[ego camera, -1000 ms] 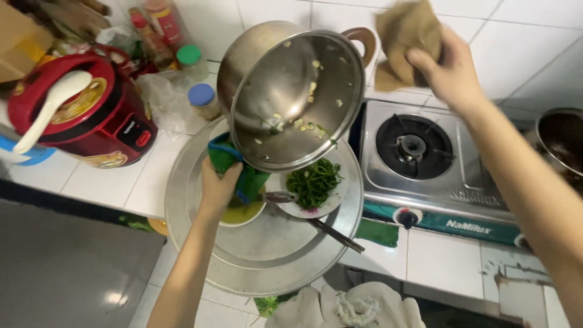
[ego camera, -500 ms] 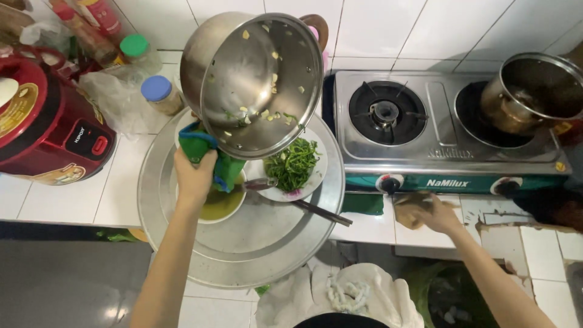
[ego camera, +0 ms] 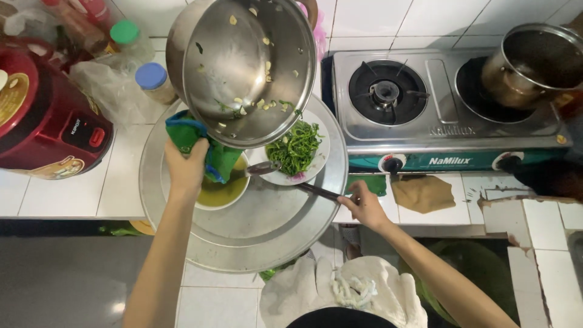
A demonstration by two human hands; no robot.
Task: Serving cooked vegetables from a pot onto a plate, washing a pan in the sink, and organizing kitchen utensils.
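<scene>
The left hand is shut tight around a green cloth. Through that cloth its grip holds the rim of a big steel pot. The pot is tipped on its side, high above the bench, so its open mouth faces the camera. Little bits of garlic and green leaf stick to the inside of the pot.

The right hand is low, at the edge of a big round metal tray. Its fingers are curled narrow around the dark end of a ladle handle. The handle runs from the hand up and left, and the ladle's metal end lies near the plate.

On the tray sits a small bowl with yellow-green soup in it. The bowl is just under the left hand and the cloth. Beside it, to the right, is a white plate with a pile of cooked green leaves. The lower lip of the pot hangs right above the bowl and the plate.

On the right is a gas stove. One burner is bare and the other has a dark pot on it. A brown cloth lies on the white tiled bench in front of the stove. A red rice cooker stands at the far left, with jars and a plastic bag near it.
</scene>
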